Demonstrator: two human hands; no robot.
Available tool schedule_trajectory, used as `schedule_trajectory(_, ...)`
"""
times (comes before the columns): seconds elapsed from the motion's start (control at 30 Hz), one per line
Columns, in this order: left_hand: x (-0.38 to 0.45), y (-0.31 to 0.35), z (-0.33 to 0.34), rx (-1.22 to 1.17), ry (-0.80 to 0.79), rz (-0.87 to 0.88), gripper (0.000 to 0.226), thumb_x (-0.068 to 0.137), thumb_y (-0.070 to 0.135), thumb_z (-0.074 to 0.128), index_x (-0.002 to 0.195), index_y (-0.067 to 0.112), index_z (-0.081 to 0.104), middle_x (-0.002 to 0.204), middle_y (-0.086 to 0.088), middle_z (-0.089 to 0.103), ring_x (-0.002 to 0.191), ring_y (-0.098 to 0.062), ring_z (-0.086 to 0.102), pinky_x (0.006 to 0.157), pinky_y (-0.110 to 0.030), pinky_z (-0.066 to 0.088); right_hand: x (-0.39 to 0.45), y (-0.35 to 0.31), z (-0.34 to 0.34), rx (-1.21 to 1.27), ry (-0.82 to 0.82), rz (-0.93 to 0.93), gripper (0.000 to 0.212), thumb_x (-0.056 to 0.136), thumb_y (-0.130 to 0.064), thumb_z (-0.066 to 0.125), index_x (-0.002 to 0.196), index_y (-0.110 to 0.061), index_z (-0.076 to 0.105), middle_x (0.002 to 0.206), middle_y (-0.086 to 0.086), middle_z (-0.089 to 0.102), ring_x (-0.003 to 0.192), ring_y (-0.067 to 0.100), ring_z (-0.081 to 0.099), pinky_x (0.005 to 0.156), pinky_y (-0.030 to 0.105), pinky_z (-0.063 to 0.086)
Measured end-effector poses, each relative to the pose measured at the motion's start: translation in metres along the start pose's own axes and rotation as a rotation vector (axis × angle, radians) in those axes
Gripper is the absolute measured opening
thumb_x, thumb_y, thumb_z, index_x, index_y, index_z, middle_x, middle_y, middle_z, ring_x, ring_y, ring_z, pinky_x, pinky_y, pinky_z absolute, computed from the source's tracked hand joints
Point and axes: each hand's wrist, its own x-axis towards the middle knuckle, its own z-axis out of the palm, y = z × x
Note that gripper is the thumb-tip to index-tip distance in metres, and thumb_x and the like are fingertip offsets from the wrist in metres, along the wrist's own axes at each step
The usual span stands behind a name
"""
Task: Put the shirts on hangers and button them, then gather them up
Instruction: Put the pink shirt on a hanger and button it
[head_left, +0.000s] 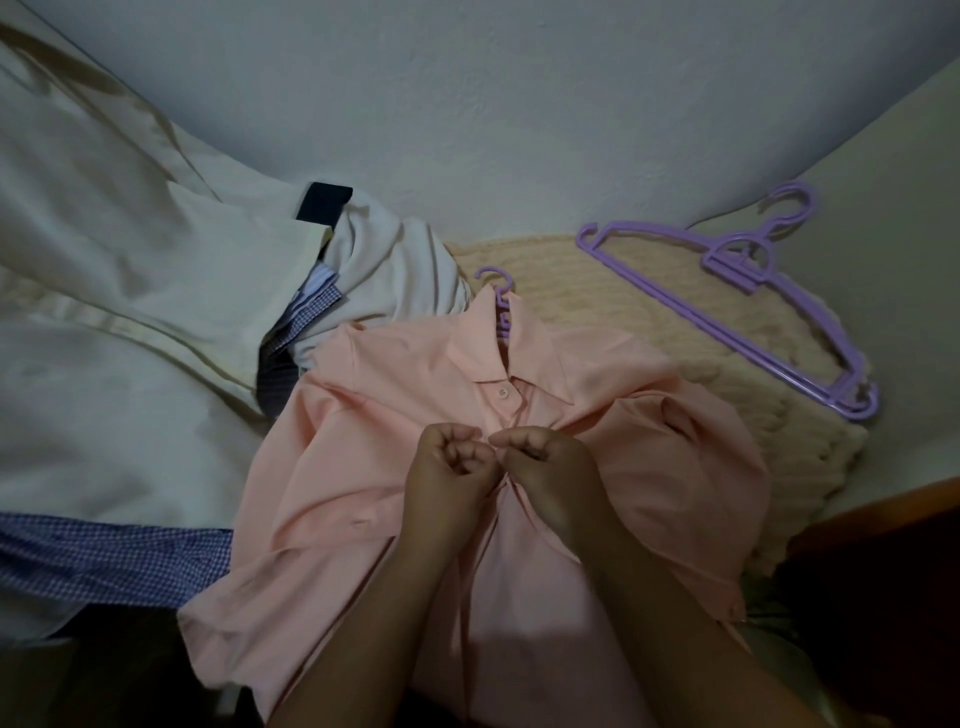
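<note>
Pink shirt (395, 467): lying front-up on the bed under both hands, already sitting on a purple hanger (500, 291) whose hook is poking out past the collar.
Left hand (451, 462): fingers curling tight, pinching the placket edge.
Right hand (540, 460): fingers curling likewise, pinching the opposite edge; fingertips of both nearly touching.
Handling: probably light, soft and limp; best held at the placket, right beside each button.
Top button (503, 391): sitting just beyond the fingers, apparently fastened.
Spare hangers (748, 291): lying well beyond the right fingers.
Writing: none is readable.

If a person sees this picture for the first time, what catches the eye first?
The pink shirt in the middle, on a purple hanger, with the left hand and right hand pinching its front placket. Next, the spare hangers at the right on a cream knit.
</note>
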Motion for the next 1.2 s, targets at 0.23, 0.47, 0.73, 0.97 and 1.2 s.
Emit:
schedule_trajectory(0.23, 0.001, -0.001, -0.001, 0.01, -0.046, -0.006, 0.035, 0.077, -0.006, 0.072, 0.101, 0.011, 0.052, 0.078, -0.007, 0.064, 0.072, -0.018, 0.063, 0.074, -0.039, 0.054, 0.006, 0.005, -0.003, 0.01, 0.015, 0.034, 0.023, 0.086, 0.002, 0.057, 0.102, -0.006, 0.071, 0.08, -0.009, 0.066, 0.075, 0.001, 0.064, 0.073, 0.014, 0.053)
schedule_trajectory(0.47, 0.003, 0.01, -0.005, -0.123, -0.123, -0.17, 0.022, 0.087, -0.004, 0.062, 0.102, 0.007, 0.051, 0.073, -0.009, 0.06, 0.059, -0.014, 0.055, 0.055, -0.023, 0.047, 0.005, 0.005, -0.005, 0.029, 0.042, -0.036, 0.029, 0.083, 0.008, 0.058, 0.075, -0.02, 0.063, 0.075, -0.004, 0.066, 0.069, 0.002, 0.062, 0.07, 0.018, 0.051)
schedule_trajectory(0.73, -0.007, 0.03, -0.015, 0.174, -0.089, -0.094, 0.024, 0.087, 0.003, 0.063, 0.108, 0.009, 0.054, 0.082, -0.007, 0.064, 0.065, -0.013, 0.062, 0.056, -0.019, 0.054, 0.001, 0.003, -0.012, -0.139, 0.016, -0.095, 0.02, 0.087, -0.001, 0.059, 0.097, -0.017, 0.067, 0.093, -0.003, 0.066, 0.089, 0.011, 0.062, 0.084, 0.021, 0.049)
schedule_trajectory(0.97, -0.021, 0.01, -0.066, 1.107, -0.204, 0.288, 0.036, 0.08, 0.034, 0.07, 0.11, 0.025, 0.053, 0.099, 0.003, 0.065, 0.092, -0.019, 0.061, 0.081, -0.032, 0.048, -0.038, 0.02, -0.041, -0.451, -0.047, -0.111, 0.021, 0.086, -0.007, 0.062, 0.101, -0.021, 0.068, 0.09, -0.013, 0.06, 0.074, -0.006, 0.052, 0.069, 0.002, 0.036)
schedule_trajectory(1.2, -0.047, 0.013, -0.057, 0.786, -0.103, 0.231, 0.022, 0.086, 0.022, 0.064, 0.1, 0.032, 0.052, 0.08, 0.011, 0.064, 0.075, -0.006, 0.061, 0.07, -0.02, 0.047, -0.051, 0.03, -0.033, -0.685, -0.024, -0.092, 0.021, 0.087, -0.009, 0.057, 0.103, -0.014, 0.07, 0.105, 0.005, 0.068, 0.094, 0.018, 0.059, 0.08, 0.02, 0.039)
